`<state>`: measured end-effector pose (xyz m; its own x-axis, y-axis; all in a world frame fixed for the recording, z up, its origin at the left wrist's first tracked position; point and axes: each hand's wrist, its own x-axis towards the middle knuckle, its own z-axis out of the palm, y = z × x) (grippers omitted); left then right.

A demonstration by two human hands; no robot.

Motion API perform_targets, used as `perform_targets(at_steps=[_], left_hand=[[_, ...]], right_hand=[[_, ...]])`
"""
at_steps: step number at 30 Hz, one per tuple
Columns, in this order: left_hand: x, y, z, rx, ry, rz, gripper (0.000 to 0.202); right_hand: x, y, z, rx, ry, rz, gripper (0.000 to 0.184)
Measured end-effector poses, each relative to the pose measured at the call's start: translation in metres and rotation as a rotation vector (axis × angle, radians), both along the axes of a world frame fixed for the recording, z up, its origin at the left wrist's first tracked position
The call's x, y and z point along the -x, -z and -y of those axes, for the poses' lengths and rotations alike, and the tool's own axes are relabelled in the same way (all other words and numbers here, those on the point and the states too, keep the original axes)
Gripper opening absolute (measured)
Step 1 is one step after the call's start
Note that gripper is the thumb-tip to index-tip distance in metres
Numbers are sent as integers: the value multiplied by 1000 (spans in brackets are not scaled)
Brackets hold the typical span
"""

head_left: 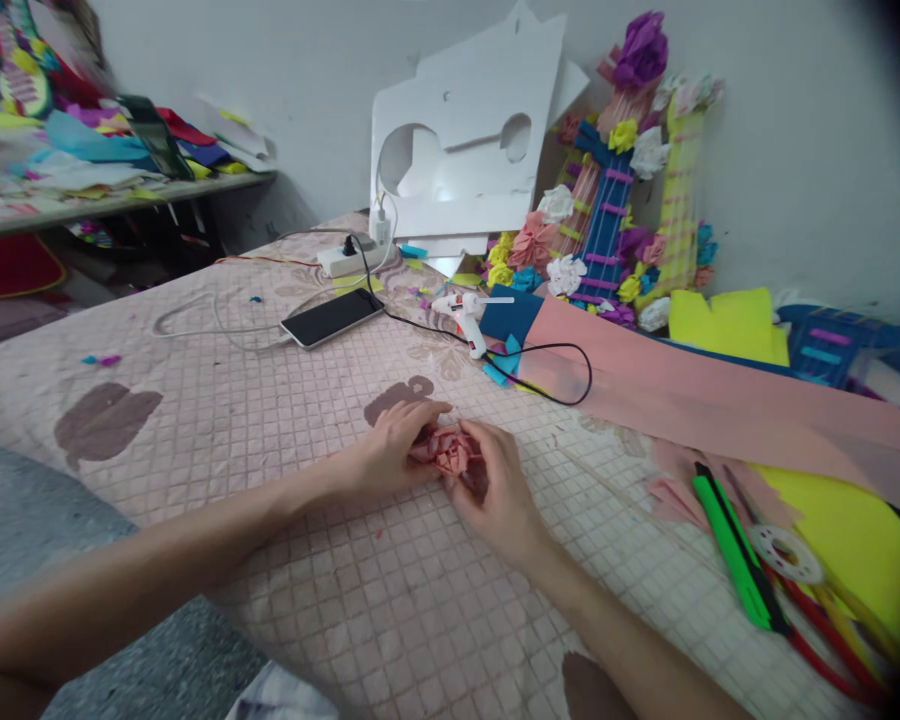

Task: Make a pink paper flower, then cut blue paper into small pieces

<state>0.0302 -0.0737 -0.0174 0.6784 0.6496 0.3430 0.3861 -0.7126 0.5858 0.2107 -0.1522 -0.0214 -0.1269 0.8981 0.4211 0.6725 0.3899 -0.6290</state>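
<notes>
A pink paper flower [454,452] with crinkled petals is held just above the patterned cloth in the middle of the view. My left hand [399,445] grips its left side, fingers curled round it. From the right, my right hand [499,485] closes on the flower with thumb and fingers bent in. Parts of the flower are hidden behind my fingers. Beyond both hands a white hot glue gun [466,318] lies on the table, a clear glue stick poking out of it.
A phone [333,318] and a power strip [349,258] with cables lie behind. At right are pink paper [690,385], a green utility knife [739,550], a tape roll [787,553] and red-handled scissors [825,635]. Decorated paper guitars [604,225] lean on the wall.
</notes>
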Motion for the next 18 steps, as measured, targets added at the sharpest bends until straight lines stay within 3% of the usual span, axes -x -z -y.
perform_targets(at_steps=[13, 18], left_hand=[[2, -3, 0, 46, 10, -8, 65], [4, -9, 0, 75, 13, -25, 54]], right_hand=[[0, -1, 0, 6, -7, 6, 58], [1, -1, -1, 6, -11, 0, 57]])
